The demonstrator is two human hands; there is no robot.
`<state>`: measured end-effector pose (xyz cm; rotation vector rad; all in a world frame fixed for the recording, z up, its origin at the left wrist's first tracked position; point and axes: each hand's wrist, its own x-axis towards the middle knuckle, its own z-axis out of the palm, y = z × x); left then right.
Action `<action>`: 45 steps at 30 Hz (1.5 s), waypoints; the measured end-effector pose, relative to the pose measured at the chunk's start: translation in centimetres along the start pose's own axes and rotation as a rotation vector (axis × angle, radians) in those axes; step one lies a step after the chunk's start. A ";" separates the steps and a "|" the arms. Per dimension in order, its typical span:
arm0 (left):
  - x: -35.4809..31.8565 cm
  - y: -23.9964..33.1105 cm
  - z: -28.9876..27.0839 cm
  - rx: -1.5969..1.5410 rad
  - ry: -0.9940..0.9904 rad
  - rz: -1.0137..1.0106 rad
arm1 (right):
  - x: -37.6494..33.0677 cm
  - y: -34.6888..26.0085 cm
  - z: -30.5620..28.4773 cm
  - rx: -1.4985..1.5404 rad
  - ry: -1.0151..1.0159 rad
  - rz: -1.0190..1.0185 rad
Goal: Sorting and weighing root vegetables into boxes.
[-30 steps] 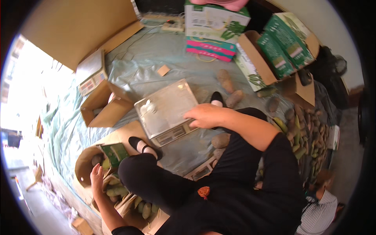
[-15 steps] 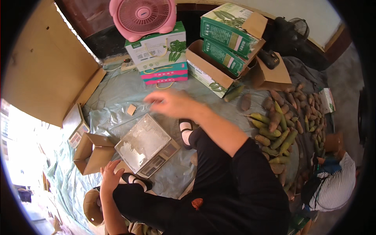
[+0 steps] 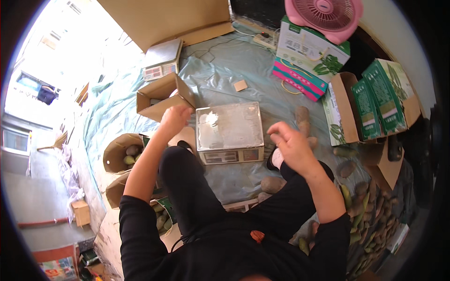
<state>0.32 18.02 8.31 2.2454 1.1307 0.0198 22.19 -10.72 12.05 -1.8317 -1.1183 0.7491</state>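
A silver weighing scale [image 3: 229, 132] is set on the blue sheet [image 3: 220, 70] between both hands, its platform bare. The left hand [image 3: 174, 118] and right hand [image 3: 291, 145] are raised, loosely curled, gripping nothing. An open cardboard box [image 3: 161, 97] is seen just beside the left hand, and mangoes [image 3: 303, 121] are scattered near the right.

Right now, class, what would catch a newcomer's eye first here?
A steel-topped scale sits at the centre on the blue sheet, between the empty left hand and right hand. A pink fan tops boxes at the upper right, and mangoes pile at the right.
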 end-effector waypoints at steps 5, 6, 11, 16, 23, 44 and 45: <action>5.4 -7.4 -2.4 -0.057 0.219 0.028 | 1.9 -0.2 3.7 -0.045 -0.258 -0.225; 7.2 -8.5 -2.4 -0.063 0.214 0.028 | 2.1 1.3 4.2 -0.152 -0.335 -0.205; 14.7 -14.5 -2.7 0.021 0.244 -0.199 | 2.4 2.6 5.4 -0.425 -0.546 -0.142; 22.9 -19.2 1.6 0.141 0.158 -0.179 | 4.0 2.0 4.9 -0.440 -0.531 -0.069; 28.2 -23.3 5.7 0.234 -0.107 -0.321 | 5.8 1.2 5.1 -0.488 -0.546 0.010; 8.8 -5.9 -13.0 -0.051 0.572 0.256 | 5.3 0.3 6.6 -0.308 -0.305 -0.213; 6.9 -4.2 -13.9 -0.097 0.568 0.229 | 5.2 0.1 6.9 -0.265 -0.254 -0.248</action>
